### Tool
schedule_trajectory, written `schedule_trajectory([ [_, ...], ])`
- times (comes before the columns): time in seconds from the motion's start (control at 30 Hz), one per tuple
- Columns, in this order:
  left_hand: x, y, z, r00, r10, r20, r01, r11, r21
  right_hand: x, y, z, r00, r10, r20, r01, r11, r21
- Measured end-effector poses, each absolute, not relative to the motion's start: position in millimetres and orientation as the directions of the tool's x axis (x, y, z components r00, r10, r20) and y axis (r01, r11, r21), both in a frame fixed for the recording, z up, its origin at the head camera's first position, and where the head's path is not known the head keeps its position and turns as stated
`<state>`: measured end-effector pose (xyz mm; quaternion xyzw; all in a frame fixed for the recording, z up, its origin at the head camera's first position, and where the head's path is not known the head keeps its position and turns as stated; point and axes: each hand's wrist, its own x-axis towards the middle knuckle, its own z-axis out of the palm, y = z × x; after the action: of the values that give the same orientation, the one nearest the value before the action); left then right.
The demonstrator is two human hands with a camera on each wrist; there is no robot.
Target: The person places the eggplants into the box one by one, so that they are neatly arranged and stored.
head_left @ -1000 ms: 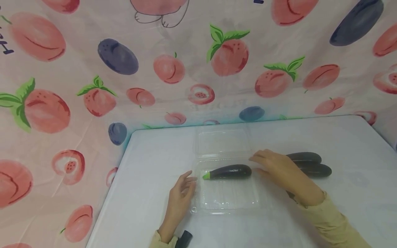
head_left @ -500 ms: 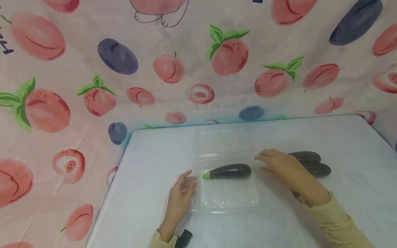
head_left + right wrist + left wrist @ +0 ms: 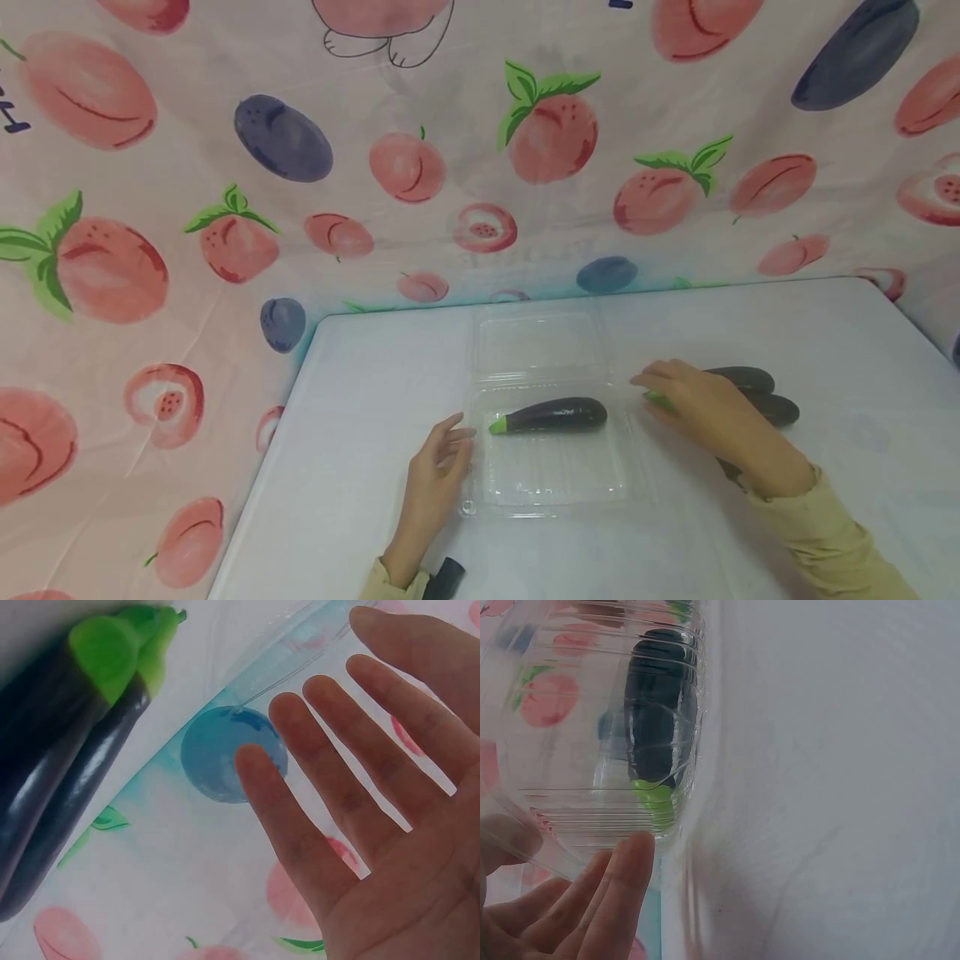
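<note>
A dark purple eggplant with a green stem end lies in a clear plastic clamshell box, its lid folded back flat. My left hand is at the box's left side; in the left wrist view its fingertips rest at the ribbed wall near the stem end. Two more eggplants lie side by side to the right, partly hidden by my right hand. Beside their green stem ends, in the right wrist view, the right fingers are spread and nearly straight, holding nothing.
A white table surface lies under everything. Behind it and to the left hangs a fruit-printed cloth. A black device sits by my left sleeve.
My right hand has shifted right, away from the box toward the two eggplants, and a green stem end now shows under it. The left hand and the boxed eggplant stay put.
</note>
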<state>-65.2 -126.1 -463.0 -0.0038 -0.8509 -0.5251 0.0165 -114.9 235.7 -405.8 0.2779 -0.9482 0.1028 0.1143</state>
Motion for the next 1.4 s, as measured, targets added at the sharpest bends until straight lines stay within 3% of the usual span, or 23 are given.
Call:
schedule_trajectory([
  [1.17, -66, -126, -464, -1.000, -0.019, 0.022, 0.011, 0.461, 0.887, -113, 274, -419, -0.886, -0.434, 0.166, -0.459, 0.870, -0.179],
  [1.4, -66, -127, -465, -1.000, -0.022, 0.023, 0.010, 0.460, 0.888, -113, 277, -420, -0.877, -0.441, 0.190, -0.470, 0.868, -0.159],
])
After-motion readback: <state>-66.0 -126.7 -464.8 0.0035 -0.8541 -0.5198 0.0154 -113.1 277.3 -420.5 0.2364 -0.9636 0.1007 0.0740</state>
